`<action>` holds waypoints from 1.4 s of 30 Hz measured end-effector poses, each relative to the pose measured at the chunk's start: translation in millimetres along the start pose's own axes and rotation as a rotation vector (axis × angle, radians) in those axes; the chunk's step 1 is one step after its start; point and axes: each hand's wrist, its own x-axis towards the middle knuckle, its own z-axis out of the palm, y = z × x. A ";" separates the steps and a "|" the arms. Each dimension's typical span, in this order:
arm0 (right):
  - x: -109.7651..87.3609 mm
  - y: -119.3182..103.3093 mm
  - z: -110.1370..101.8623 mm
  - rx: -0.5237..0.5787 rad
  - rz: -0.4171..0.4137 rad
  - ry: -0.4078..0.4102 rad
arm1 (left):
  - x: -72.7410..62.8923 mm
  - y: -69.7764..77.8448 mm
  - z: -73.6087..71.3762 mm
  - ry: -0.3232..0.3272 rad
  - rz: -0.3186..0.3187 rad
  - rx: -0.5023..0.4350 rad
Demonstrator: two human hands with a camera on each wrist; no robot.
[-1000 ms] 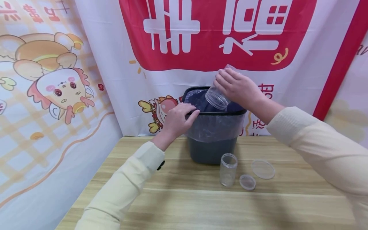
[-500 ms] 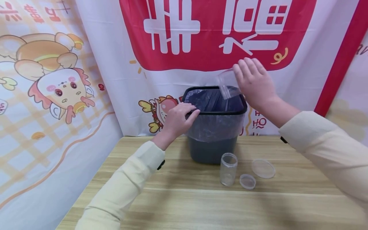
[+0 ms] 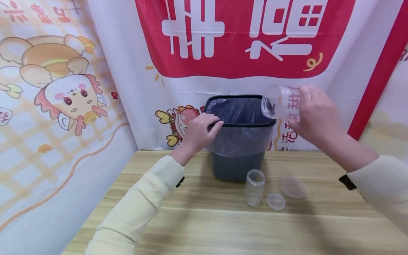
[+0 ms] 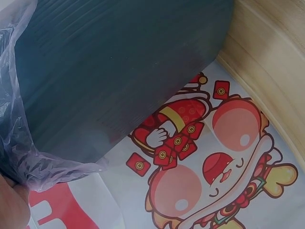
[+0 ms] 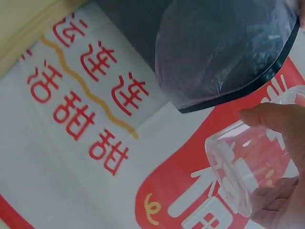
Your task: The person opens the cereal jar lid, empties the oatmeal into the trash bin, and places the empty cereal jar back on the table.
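My left hand (image 3: 200,131) grips the rim of a dark trash bin (image 3: 237,164) at its near left corner. A clear plastic liner (image 3: 240,140) is folded over that rim. In my right hand (image 3: 318,115) is a clear plastic jar (image 3: 280,102), tipped on its side with its open mouth toward the bin. The jar is above the bin's right rim, and the right wrist view shows thumb and fingers around the clear jar (image 5: 238,162). I see nothing inside it. At the lower left of the left wrist view, only part of my left hand (image 4: 12,205) shows.
On the wooden table (image 3: 207,230), a second clear jar (image 3: 255,189) stands upright without a lid, in front of the bin. To its right lie a small round lid (image 3: 276,201) and a larger clear disc (image 3: 294,187). A printed cloth (image 3: 178,85) hangs behind.
My right hand has moved right with the jar, from over the bin's opening to its right rim. The jar's tilt went from mouth-down to nearly level. My left hand has stayed put.
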 end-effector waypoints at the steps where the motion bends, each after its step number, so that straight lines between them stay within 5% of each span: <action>1: -5.5 0.2 -1.0 0.026 0.010 -0.005 | 0.3 0.0 -0.2 0.001 0.000 0.002; 14: -78.7 1.5 12.8 0.429 0.149 -0.074 | 0.7 1.0 -2.3 0.000 0.003 -0.004; 25: -132.6 -16.7 23.8 0.582 0.332 -0.198 | 0.4 0.3 -1.0 0.005 0.014 0.000; 42: -210.0 -39.3 69.7 0.930 0.160 -0.337 | 0.1 1.5 -0.9 0.003 0.011 0.005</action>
